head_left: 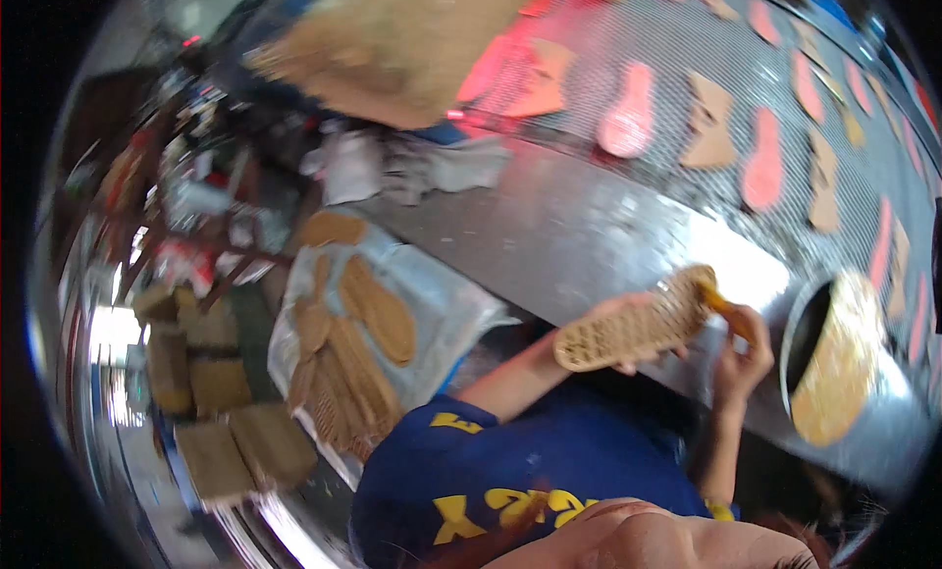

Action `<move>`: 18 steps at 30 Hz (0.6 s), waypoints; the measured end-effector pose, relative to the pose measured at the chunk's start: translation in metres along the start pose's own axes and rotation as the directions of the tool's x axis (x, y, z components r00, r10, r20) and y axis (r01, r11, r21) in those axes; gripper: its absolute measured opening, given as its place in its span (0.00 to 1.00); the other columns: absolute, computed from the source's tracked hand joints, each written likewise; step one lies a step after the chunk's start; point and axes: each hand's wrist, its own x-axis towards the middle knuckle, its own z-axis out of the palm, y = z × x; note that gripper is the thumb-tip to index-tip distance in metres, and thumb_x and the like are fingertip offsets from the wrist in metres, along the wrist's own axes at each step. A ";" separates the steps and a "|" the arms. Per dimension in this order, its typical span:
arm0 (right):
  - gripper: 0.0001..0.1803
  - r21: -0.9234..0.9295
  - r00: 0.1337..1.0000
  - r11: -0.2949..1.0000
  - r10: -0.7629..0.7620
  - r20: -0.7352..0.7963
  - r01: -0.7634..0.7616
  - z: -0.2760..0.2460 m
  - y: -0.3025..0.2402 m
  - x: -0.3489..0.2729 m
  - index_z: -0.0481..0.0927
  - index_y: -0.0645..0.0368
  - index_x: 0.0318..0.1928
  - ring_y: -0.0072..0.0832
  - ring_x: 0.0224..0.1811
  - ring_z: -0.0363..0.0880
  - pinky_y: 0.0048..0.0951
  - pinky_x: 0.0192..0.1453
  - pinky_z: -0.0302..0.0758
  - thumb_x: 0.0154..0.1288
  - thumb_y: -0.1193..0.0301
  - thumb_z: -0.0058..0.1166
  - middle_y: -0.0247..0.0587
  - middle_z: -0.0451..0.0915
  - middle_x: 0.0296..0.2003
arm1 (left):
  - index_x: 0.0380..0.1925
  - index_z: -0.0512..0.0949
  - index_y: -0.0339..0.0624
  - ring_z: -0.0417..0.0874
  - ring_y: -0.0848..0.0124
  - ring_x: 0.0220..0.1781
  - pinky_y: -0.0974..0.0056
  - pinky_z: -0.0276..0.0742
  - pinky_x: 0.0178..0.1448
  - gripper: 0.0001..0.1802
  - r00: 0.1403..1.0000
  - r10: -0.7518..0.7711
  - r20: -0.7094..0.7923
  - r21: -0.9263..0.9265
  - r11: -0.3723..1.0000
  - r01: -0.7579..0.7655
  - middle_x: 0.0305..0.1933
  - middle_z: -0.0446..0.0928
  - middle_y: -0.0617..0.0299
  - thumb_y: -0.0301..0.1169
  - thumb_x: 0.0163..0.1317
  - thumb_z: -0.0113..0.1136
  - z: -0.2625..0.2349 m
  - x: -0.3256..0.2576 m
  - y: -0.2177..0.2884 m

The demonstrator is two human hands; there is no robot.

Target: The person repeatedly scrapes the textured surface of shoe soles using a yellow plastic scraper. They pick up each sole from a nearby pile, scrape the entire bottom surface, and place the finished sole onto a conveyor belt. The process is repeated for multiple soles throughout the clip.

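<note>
My left hand (622, 306) grips a tan, patterned shoe sole (638, 330) and holds it up flat in front of my blue shirt. My right hand (742, 359) is closed around a small brush (719, 302) whose yellowish tip touches the right end of the sole. Just right of that hand stands a round metal pot (807, 345) with yellow-brown glue inside. Most of my left palm is hidden behind the sole.
A metal mesh conveyor (687, 49) runs across the top right, carrying several pink and tan soles. A shiny metal ledge (569, 226) borders it. At left, several tan soles lie stacked on a plastic sheet (442, 304), with brown blocks (221, 412) beyond.
</note>
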 end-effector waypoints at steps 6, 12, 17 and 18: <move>0.10 -0.036 0.965 0.978 -0.196 0.173 0.205 0.010 -0.039 -0.025 0.78 0.65 0.39 0.37 0.31 0.77 0.31 0.37 0.73 0.58 0.87 0.52 0.47 0.78 0.31 | 0.62 0.68 0.42 0.83 0.61 0.32 0.59 0.84 0.23 0.32 1.000 -0.004 -0.023 0.322 0.947 0.011 0.47 0.78 0.43 0.56 0.71 0.39 -0.013 -0.004 0.007; 0.13 0.062 0.996 0.996 -0.070 0.046 0.067 0.010 -0.016 -0.009 0.77 0.67 0.39 0.31 0.36 0.78 0.26 0.40 0.73 0.53 0.90 0.53 0.44 0.78 0.34 | 0.66 0.63 0.38 0.78 0.63 0.24 0.64 0.77 0.20 0.37 0.999 0.009 -0.040 0.252 0.968 0.001 0.57 0.70 0.30 0.57 0.72 0.35 -0.006 -0.004 0.005; 0.08 -0.073 0.951 0.963 -0.240 0.195 0.258 0.012 -0.055 -0.028 0.78 0.67 0.40 0.36 0.32 0.77 0.32 0.44 0.75 0.62 0.88 0.50 0.47 0.78 0.30 | 0.64 0.67 0.41 0.81 0.66 0.24 0.64 0.78 0.20 0.36 0.987 0.046 -0.156 0.276 0.961 -0.001 0.50 0.76 0.39 0.59 0.71 0.36 -0.012 0.000 0.001; 0.10 0.021 0.911 0.935 -0.349 0.219 0.353 0.020 -0.072 -0.033 0.77 0.66 0.38 0.40 0.29 0.75 0.36 0.43 0.75 0.57 0.89 0.51 0.48 0.76 0.28 | 0.62 0.70 0.43 0.81 0.67 0.23 0.64 0.77 0.18 0.36 0.964 0.064 -0.259 0.268 0.963 0.008 0.46 0.80 0.44 0.60 0.69 0.37 -0.007 -0.001 -0.002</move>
